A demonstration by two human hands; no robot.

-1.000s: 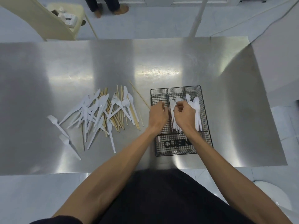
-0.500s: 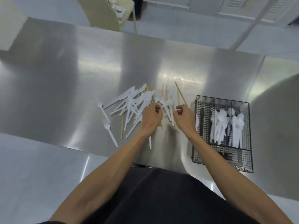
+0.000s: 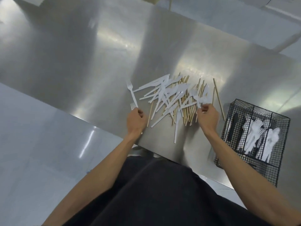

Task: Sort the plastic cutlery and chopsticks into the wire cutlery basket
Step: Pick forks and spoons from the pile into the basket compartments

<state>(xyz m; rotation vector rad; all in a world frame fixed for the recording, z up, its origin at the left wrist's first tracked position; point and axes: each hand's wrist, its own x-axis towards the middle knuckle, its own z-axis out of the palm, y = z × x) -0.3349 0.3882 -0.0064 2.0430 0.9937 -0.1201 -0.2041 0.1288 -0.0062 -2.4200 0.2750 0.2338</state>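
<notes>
Left hand curls round a fork by its near handle, tines pointing away; right hand, nearer the basket, seems to pinch a second fork.

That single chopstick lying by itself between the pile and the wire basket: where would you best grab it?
Probably the middle of the chopstick, straight down from above with the right hand, nearest though pinching a white cutlery piece. The stick lies flat on the steel table, apart from the pile, so a pinch across its thin sides should disturb nothing else.
</notes>
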